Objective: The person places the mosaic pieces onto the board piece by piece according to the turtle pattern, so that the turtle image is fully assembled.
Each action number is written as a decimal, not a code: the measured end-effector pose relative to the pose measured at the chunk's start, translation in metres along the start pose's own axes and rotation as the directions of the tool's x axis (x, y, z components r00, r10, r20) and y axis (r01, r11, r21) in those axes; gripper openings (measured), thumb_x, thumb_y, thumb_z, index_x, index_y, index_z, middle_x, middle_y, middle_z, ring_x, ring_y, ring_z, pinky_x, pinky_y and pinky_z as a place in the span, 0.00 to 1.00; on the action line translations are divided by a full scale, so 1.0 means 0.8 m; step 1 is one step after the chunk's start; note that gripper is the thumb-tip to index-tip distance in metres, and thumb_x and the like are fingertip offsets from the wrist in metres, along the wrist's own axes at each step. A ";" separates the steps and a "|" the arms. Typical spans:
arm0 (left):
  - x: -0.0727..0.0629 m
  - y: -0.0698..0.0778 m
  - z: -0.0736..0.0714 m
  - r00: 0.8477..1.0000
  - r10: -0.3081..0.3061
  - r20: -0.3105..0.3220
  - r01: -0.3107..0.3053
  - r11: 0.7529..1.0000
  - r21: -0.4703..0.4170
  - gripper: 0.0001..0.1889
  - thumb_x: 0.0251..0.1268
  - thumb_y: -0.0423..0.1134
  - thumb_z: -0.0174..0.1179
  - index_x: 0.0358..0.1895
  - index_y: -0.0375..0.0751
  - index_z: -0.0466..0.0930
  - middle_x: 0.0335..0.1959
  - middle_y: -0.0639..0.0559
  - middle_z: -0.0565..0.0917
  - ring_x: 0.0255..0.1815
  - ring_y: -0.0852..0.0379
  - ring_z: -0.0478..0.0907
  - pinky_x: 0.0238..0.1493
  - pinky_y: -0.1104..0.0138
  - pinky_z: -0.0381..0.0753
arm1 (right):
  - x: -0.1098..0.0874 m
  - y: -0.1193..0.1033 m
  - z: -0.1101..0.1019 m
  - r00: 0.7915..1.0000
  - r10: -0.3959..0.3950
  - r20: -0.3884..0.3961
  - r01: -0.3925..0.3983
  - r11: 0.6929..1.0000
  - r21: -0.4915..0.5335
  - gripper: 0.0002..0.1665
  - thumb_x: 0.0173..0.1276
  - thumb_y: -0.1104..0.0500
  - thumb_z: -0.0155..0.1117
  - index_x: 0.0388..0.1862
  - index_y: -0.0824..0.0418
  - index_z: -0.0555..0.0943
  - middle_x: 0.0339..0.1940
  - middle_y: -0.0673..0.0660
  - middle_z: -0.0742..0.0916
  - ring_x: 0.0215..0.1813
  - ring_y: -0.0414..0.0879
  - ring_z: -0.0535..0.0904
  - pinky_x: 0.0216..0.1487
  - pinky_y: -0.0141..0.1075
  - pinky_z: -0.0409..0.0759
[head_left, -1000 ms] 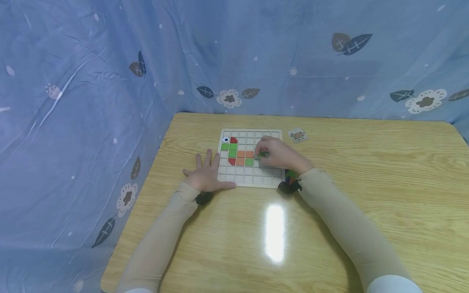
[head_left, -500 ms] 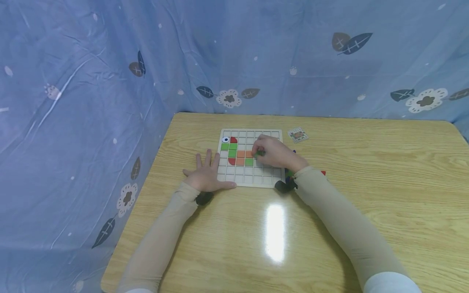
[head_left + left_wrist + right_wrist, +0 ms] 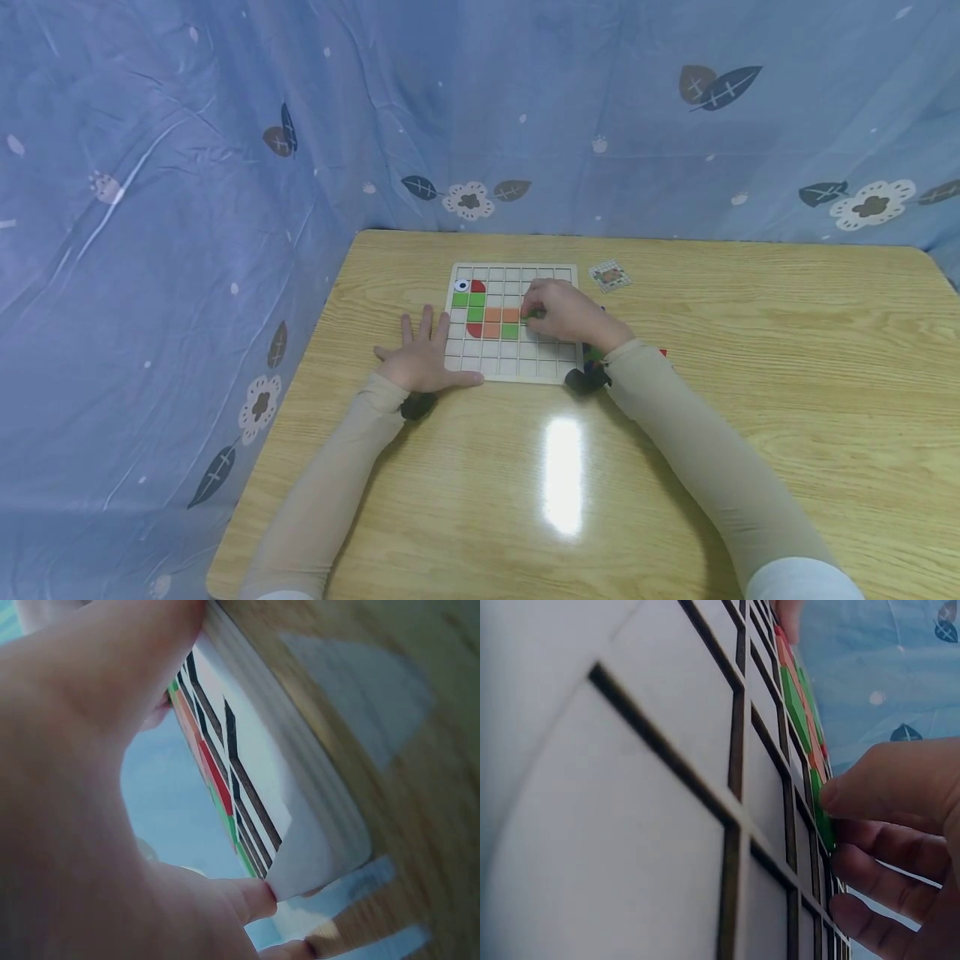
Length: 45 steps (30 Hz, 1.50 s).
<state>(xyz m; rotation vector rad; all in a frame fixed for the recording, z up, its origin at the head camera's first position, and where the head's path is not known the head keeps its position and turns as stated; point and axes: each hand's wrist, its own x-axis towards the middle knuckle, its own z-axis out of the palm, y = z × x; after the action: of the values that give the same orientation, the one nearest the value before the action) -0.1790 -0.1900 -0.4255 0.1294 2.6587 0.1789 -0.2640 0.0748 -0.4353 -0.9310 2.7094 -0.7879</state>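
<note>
A white gridded board point(image 3: 491, 367) lies on the table. My right hand point(image 3: 561, 312) is over its right half, with thumb and fingertips pinching a green tile point(image 3: 822, 814) low against the grid, just right of the orange tiles point(image 3: 492, 315); in the head view the fingers partly hide it. The placed tiles include a round eye piece point(image 3: 462, 286), red rounded pieces point(image 3: 474, 331) and green squares point(image 3: 476, 314). My left hand point(image 3: 420, 365) rests spread at the board's left edge; its index finger and thumb touch the near-left part, and it holds nothing.
A small printed card point(image 3: 611, 276) lies beyond the board's right corner. Loose coloured pieces point(image 3: 592, 354) sit by the board's right edge, partly hidden under my right wrist, with a red piece point(image 3: 663, 352) farther right. A blue patterned curtain point(image 3: 585, 125) hangs behind the wooden table point(image 3: 787, 333).
My right hand has shifted slightly left and then a little back right, still pinching the green tile. A red piece now shows beside the right sleeve. The left hand has stayed put.
</note>
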 end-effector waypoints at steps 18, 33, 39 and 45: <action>-0.004 0.001 -0.002 1.000 0.001 -0.002 -0.001 1.000 -0.007 0.68 0.54 0.83 0.58 0.87 0.46 0.34 0.87 0.40 0.32 0.85 0.26 0.28 0.60 0.14 0.51 | -0.054 0.019 -0.033 0.995 0.061 -0.077 -0.057 0.997 0.058 0.10 0.73 0.63 0.63 0.48 0.64 0.87 0.43 0.59 0.86 0.40 0.51 0.79 0.43 0.44 0.78; -0.002 0.001 0.002 1.000 0.013 -0.002 -0.013 1.000 -0.014 0.68 0.54 0.83 0.57 0.87 0.46 0.34 0.87 0.39 0.31 0.84 0.25 0.28 0.59 0.13 0.51 | -0.112 0.047 -0.041 0.991 0.075 -0.112 -0.080 0.996 -0.042 0.13 0.65 0.65 0.68 0.49 0.64 0.88 0.49 0.61 0.88 0.45 0.52 0.82 0.49 0.49 0.82; -0.003 0.001 0.001 1.000 0.009 0.000 -0.009 1.000 -0.019 0.69 0.54 0.83 0.57 0.87 0.46 0.33 0.87 0.39 0.31 0.85 0.25 0.28 0.59 0.13 0.51 | -0.128 0.050 -0.040 0.993 0.065 -0.101 -0.074 0.993 -0.091 0.16 0.64 0.64 0.74 0.51 0.65 0.87 0.49 0.61 0.87 0.46 0.53 0.83 0.49 0.50 0.84; -0.003 0.000 0.001 1.000 0.010 -0.006 -0.010 1.000 -0.011 0.69 0.54 0.83 0.57 0.87 0.46 0.33 0.87 0.39 0.31 0.85 0.25 0.28 0.59 0.13 0.51 | -0.133 0.046 -0.038 0.995 0.048 -0.092 -0.058 0.992 -0.114 0.14 0.62 0.66 0.75 0.48 0.65 0.88 0.45 0.60 0.87 0.41 0.50 0.80 0.44 0.45 0.82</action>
<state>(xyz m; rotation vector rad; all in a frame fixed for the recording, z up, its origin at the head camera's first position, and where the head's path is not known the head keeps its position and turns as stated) -0.1770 -0.1899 -0.4249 0.1391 2.6627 0.1968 -0.2088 0.1773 -0.4302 -0.8620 2.8719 -0.6836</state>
